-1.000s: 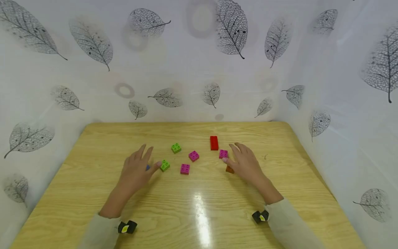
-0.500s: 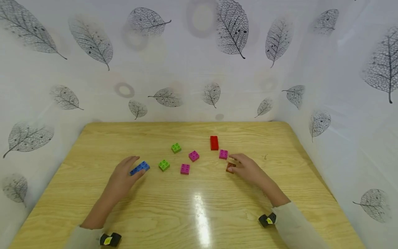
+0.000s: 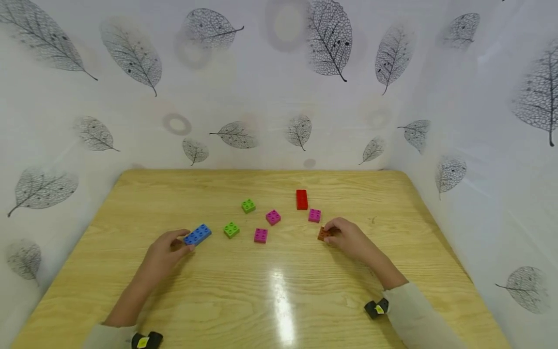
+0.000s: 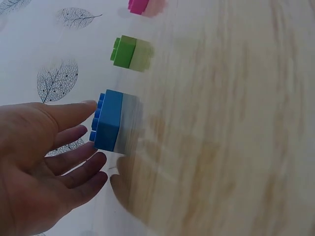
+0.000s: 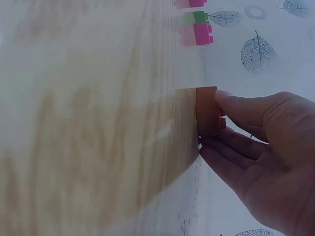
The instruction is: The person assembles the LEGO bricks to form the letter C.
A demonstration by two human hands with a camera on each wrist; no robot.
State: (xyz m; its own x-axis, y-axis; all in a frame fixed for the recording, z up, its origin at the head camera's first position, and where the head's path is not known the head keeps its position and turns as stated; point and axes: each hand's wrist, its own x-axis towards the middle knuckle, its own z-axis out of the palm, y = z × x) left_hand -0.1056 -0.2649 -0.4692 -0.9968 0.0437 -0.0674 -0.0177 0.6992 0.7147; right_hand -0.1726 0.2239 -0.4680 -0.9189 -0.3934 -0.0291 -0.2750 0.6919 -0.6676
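A blue toy building brick (image 3: 198, 235), long and studded, lies left on the wooden table. My left hand (image 3: 160, 257) is around its near end, thumb on one side and fingers on the other. The left wrist view shows the thumb tip right at the studs of the blue brick (image 4: 109, 120), the fingers loosely bent. Over on the right, my right hand (image 3: 350, 238) pinches a small orange-brown brick (image 3: 322, 234) between thumb and fingers. In the right wrist view this brown brick (image 5: 207, 112) stays close to the tabletop, its far side hidden.
Between the hands lie two green bricks (image 3: 231, 230) and several magenta bricks (image 3: 260, 235). A long red brick (image 3: 302, 199) is farther back. Leaf-patterned white cloth (image 3: 261, 97) hangs behind the table (image 3: 209, 291) and along both sides.
My left hand has drawn back leftward from beside the green brick to the near end of the blue one, uncovering it. My right hand has lowered and closed its fingers on the brown brick.
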